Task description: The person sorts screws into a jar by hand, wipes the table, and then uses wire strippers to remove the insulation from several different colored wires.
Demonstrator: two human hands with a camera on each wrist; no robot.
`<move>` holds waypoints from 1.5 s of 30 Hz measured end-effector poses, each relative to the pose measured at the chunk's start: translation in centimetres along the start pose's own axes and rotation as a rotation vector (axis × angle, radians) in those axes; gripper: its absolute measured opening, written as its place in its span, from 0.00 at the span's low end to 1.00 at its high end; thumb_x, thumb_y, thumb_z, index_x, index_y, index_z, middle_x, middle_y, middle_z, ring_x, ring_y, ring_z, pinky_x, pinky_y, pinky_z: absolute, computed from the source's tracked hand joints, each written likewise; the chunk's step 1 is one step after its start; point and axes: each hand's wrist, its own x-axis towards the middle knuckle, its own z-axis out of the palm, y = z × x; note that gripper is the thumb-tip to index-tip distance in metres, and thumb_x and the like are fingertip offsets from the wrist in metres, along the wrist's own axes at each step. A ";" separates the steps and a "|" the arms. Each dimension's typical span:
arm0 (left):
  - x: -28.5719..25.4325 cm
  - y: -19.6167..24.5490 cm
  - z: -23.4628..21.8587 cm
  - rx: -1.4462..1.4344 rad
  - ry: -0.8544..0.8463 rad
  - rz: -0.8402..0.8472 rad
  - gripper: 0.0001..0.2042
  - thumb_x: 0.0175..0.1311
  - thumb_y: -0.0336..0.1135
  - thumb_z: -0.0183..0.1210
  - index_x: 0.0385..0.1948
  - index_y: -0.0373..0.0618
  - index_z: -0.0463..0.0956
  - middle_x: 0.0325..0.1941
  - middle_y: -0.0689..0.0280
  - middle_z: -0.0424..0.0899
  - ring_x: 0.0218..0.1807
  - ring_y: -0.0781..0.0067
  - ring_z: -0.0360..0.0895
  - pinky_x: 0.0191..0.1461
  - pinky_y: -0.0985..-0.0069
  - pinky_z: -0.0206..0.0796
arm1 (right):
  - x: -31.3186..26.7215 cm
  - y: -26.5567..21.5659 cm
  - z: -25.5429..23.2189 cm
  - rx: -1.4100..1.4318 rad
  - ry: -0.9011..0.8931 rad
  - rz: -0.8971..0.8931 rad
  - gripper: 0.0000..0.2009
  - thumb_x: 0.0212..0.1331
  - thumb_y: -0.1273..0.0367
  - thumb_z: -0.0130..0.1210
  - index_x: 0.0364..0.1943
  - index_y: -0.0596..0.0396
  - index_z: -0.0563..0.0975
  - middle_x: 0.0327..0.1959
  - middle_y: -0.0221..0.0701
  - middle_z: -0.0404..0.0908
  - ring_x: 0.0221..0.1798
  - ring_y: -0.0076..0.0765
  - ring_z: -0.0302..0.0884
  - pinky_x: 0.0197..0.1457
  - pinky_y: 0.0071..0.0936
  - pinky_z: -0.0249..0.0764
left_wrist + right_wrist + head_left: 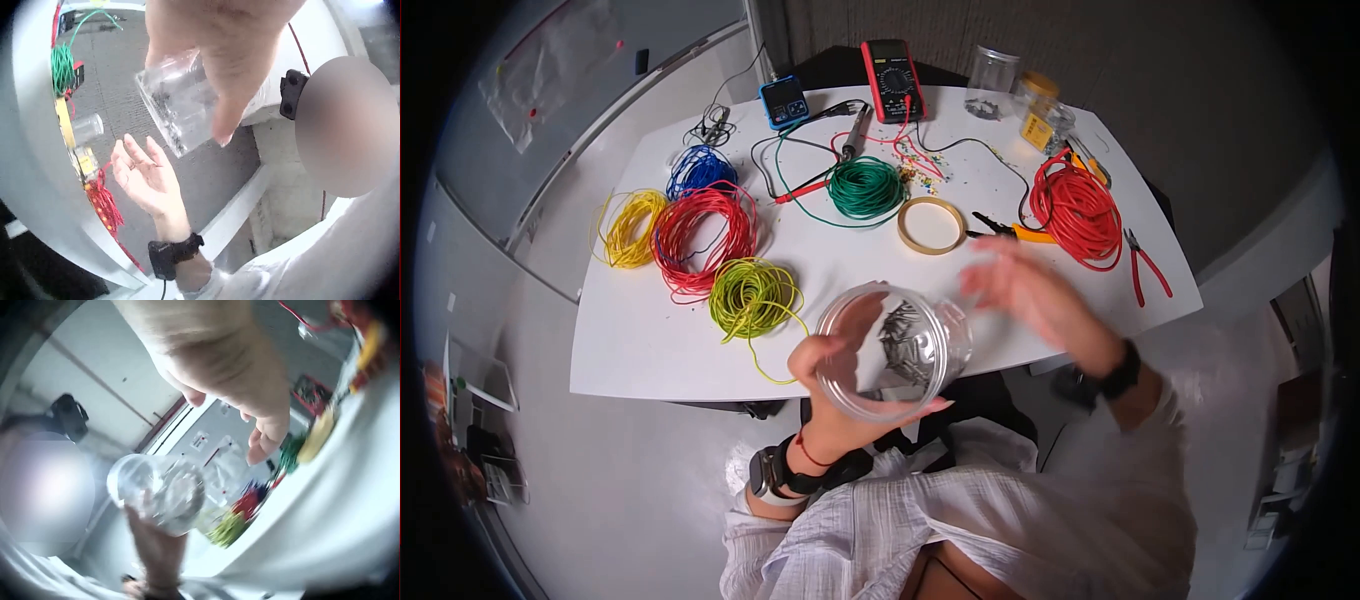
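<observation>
My left hand (832,420) grips a clear plastic jar (952,335) over the table's front edge, thumb on one side and fingers around the other. The jar is tilted, its open mouth toward the head camera. Many thin grey metal pieces (908,345) lie inside, gathered toward the bottom. My right hand (1040,300), blurred, hovers beside the jar's base end and holds nothing. In the left wrist view the right hand (150,178) shows its palm with fingers loosely spread. The right wrist view has the jar (159,487) apart from the right hand's fingers.
Wire coils in yellow (630,230), red (700,240), yellow-green (752,300) and green (866,188) lie on the white table (650,360). Farther off are a tape roll (931,226), multimeter (893,80) and another clear jar (992,80). Red-handled pliers (1145,268) lie right.
</observation>
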 end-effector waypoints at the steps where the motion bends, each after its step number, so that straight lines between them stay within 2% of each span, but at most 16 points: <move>1: 0.0 -0.2 0.7 -0.001 0.006 0.000 0.43 0.29 0.33 0.76 0.45 0.52 0.49 0.59 0.44 0.59 0.58 0.49 0.65 0.57 0.61 0.64 | -1.1 1.3 1.4 -0.004 -0.001 0.004 0.25 0.60 0.54 0.46 0.55 0.54 0.64 0.51 0.39 0.71 0.53 0.37 0.70 0.53 0.35 0.68; 3: -0.1 -0.6 2.1 -0.084 -0.021 -0.061 0.45 0.32 0.34 0.75 0.48 0.53 0.45 0.60 0.46 0.57 0.60 0.52 0.62 0.60 0.60 0.59 | -2.1 3.5 4.9 0.729 -0.027 0.294 0.30 0.60 0.46 0.39 0.60 0.50 0.60 0.58 0.35 0.66 0.57 0.38 0.66 0.59 0.41 0.63; 5: -0.9 -1.6 2.8 -0.165 -0.038 -0.128 0.48 0.31 0.34 0.76 0.51 0.58 0.44 0.61 0.47 0.55 0.63 0.53 0.57 0.64 0.55 0.51 | -2.4 3.9 6.1 0.850 -0.239 0.177 0.29 0.60 0.46 0.38 0.60 0.47 0.60 0.56 0.34 0.67 0.57 0.40 0.67 0.59 0.42 0.63; 9: -0.5 -1.5 2.2 -0.017 -0.027 -0.258 0.42 0.39 0.33 0.72 0.55 0.48 0.48 0.63 0.51 0.55 0.66 0.56 0.53 0.67 0.60 0.46 | -1.3 3.6 5.4 0.853 -0.054 0.100 0.27 0.61 0.48 0.38 0.60 0.46 0.60 0.55 0.37 0.68 0.55 0.44 0.68 0.56 0.43 0.65; 11: -0.5 -1.4 1.5 -0.301 0.168 -0.523 0.29 0.57 0.39 0.59 0.56 0.44 0.51 0.64 0.53 0.55 0.66 0.58 0.53 0.67 0.62 0.48 | -0.8 2.4 4.6 0.536 0.178 0.158 0.26 0.62 0.50 0.38 0.60 0.46 0.60 0.52 0.38 0.70 0.53 0.45 0.70 0.53 0.43 0.67; 12: -0.3 -1.5 1.2 -0.298 0.175 -0.526 0.29 0.57 0.39 0.59 0.56 0.44 0.51 0.64 0.53 0.55 0.66 0.58 0.53 0.67 0.62 0.48 | -0.3 2.5 4.0 0.455 0.156 0.091 0.24 0.62 0.54 0.42 0.60 0.45 0.59 0.49 0.38 0.71 0.50 0.42 0.71 0.51 0.42 0.69; 15: 1.5 -2.5 0.0 -0.903 0.472 -1.085 0.21 0.66 0.46 0.39 0.52 0.40 0.60 0.57 0.54 0.66 0.59 0.61 0.65 0.61 0.64 0.58 | 0.6 -0.2 4.8 -0.041 0.123 0.001 0.24 0.61 0.59 0.46 0.61 0.45 0.58 0.46 0.36 0.71 0.50 0.37 0.71 0.50 0.38 0.70; 17: 1.4 -4.7 -0.6 -1.003 0.450 -1.115 0.19 0.66 0.45 0.39 0.51 0.41 0.64 0.53 0.54 0.70 0.55 0.60 0.69 0.60 0.63 0.61 | 2.0 -0.9 4.9 -0.129 0.094 -0.033 0.27 0.57 0.60 0.52 0.61 0.47 0.59 0.48 0.37 0.69 0.50 0.36 0.70 0.51 0.35 0.69; 19: 1.9 -5.4 0.1 -1.089 0.430 -1.157 0.19 0.66 0.45 0.38 0.50 0.40 0.64 0.52 0.55 0.71 0.53 0.58 0.70 0.61 0.62 0.60 | 3.1 -1.7 4.9 -0.682 0.167 -0.166 0.30 0.54 0.57 0.55 0.59 0.51 0.61 0.50 0.38 0.69 0.51 0.37 0.69 0.52 0.32 0.68; 23: 1.4 -7.3 -0.4 -1.331 0.359 -1.073 0.14 0.66 0.38 0.38 0.45 0.40 0.68 0.47 0.56 0.73 0.50 0.59 0.71 0.58 0.64 0.63 | 4.9 -2.6 5.1 -0.803 0.149 -0.212 0.32 0.49 0.53 0.57 0.58 0.51 0.64 0.51 0.42 0.71 0.50 0.39 0.70 0.50 0.30 0.68; 32: 4.3 -4.9 -1.7 -0.920 0.333 -1.254 0.12 0.64 0.35 0.46 0.43 0.37 0.69 0.44 0.60 0.76 0.45 0.66 0.75 0.52 0.72 0.68 | 5.1 -5.0 5.2 -1.075 0.204 -0.348 0.34 0.47 0.52 0.60 0.57 0.51 0.65 0.51 0.45 0.69 0.48 0.42 0.71 0.47 0.31 0.69; 36: 3.8 -6.4 -2.6 -0.842 0.228 -1.262 0.12 0.62 0.32 0.49 0.45 0.39 0.69 0.45 0.60 0.75 0.43 0.66 0.75 0.50 0.75 0.68 | 4.9 -4.7 4.7 -1.080 0.198 -0.354 0.34 0.46 0.52 0.60 0.58 0.49 0.64 0.52 0.45 0.68 0.49 0.43 0.71 0.47 0.31 0.69; 38: 3.0 -7.1 -3.3 -0.171 -0.052 -0.978 0.12 0.59 0.27 0.51 0.44 0.40 0.71 0.43 0.59 0.76 0.41 0.68 0.76 0.45 0.76 0.69 | 4.5 -4.3 4.5 -1.129 0.196 -0.274 0.34 0.46 0.52 0.60 0.58 0.48 0.64 0.52 0.45 0.68 0.51 0.44 0.70 0.49 0.32 0.69; 39: 2.7 -7.4 -3.7 -0.171 -0.053 -0.981 0.12 0.59 0.27 0.51 0.44 0.40 0.71 0.43 0.59 0.76 0.41 0.68 0.76 0.45 0.76 0.69 | 4.5 -3.8 4.3 -1.127 0.197 -0.271 0.34 0.46 0.52 0.60 0.58 0.48 0.64 0.52 0.45 0.68 0.51 0.44 0.70 0.49 0.32 0.69; 42: 3.9 -7.0 -4.4 0.657 -0.314 -0.420 0.11 0.51 0.22 0.51 0.38 0.37 0.73 0.38 0.54 0.76 0.35 0.62 0.76 0.39 0.73 0.68 | 4.6 -2.9 4.0 -1.143 0.212 -0.394 0.32 0.45 0.58 0.62 0.57 0.49 0.66 0.44 0.39 0.71 0.35 0.31 0.68 0.42 0.26 0.68; 45: 4.2 -7.2 -4.5 0.719 -0.384 -0.195 0.13 0.49 0.19 0.51 0.38 0.37 0.72 0.38 0.55 0.76 0.37 0.57 0.75 0.39 0.72 0.68 | 4.5 -3.3 4.0 -1.196 0.221 -0.314 0.34 0.46 0.51 0.60 0.58 0.47 0.63 0.53 0.46 0.66 0.54 0.48 0.68 0.53 0.36 0.67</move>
